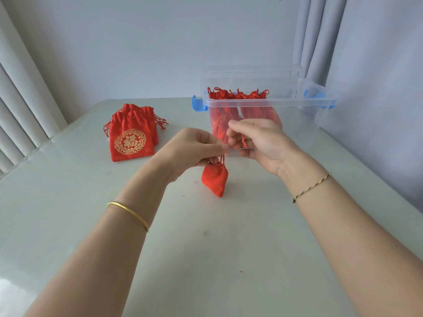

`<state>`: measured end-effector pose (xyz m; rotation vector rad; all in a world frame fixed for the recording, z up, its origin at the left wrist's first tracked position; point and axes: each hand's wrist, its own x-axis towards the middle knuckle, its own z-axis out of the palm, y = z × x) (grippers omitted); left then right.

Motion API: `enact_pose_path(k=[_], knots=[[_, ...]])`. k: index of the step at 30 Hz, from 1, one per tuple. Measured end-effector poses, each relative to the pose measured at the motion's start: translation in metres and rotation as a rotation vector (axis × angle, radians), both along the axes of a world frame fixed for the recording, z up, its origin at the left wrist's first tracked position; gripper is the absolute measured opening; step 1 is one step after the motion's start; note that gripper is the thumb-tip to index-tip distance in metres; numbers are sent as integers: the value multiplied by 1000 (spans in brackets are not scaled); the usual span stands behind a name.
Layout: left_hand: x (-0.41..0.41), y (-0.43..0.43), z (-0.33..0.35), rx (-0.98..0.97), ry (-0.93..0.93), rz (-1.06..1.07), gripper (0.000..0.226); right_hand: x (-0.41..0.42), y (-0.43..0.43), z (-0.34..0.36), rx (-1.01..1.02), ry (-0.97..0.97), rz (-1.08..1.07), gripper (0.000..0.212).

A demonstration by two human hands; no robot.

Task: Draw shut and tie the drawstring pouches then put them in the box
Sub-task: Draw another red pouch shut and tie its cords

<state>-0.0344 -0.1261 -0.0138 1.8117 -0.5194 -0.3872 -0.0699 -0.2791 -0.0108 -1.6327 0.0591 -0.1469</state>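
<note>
Red string [222, 158] is pinched in both hands. The left hand [194, 149] curls its fingers and thumb round the string, just above a small red pouch [215, 179]. The right hand [258, 143] pinches another bit of the string, a little higher and to the right. The two hands are close together.

The small red pouch hangs under the left hand. Its top is pulled shut. Its bottom tip is down at the pale table [229, 259], but I cannot tell if it touches.

A gold bangle [129, 215] is on the left wrist. A thin cord bracelet [311, 187] is on the right wrist.

Just behind the hands, to the far right, stands a clear box [297, 104] with blue clips. More red pouches [238, 97] stand inside it, with their strings poking up.

On the far left of the table lies a pile of flat pouches [131, 136]. The top one has a round gold pattern. Grey curtains [20, 106] hang behind.
</note>
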Motion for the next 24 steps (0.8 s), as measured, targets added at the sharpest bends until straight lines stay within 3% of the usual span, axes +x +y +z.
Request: enact_pose_path(k=[5,8,14,19,24], knots=[[2,-1,-3,-70,48,14,16,3,1,-5,145,132,-52,37],[4,1,-4,-108,68,13,16,2,1,-7,157,162,-31,18],[5,1,-3,-157,58,92,12,0,6,-9,33,154,54,14],[6,-2,-7,-135,4,220,11,3,5,-16,-193,-66,14,25],[4,-5,-8,-130,-40,313,14,9,8,-22,-355,-305,31,21]])
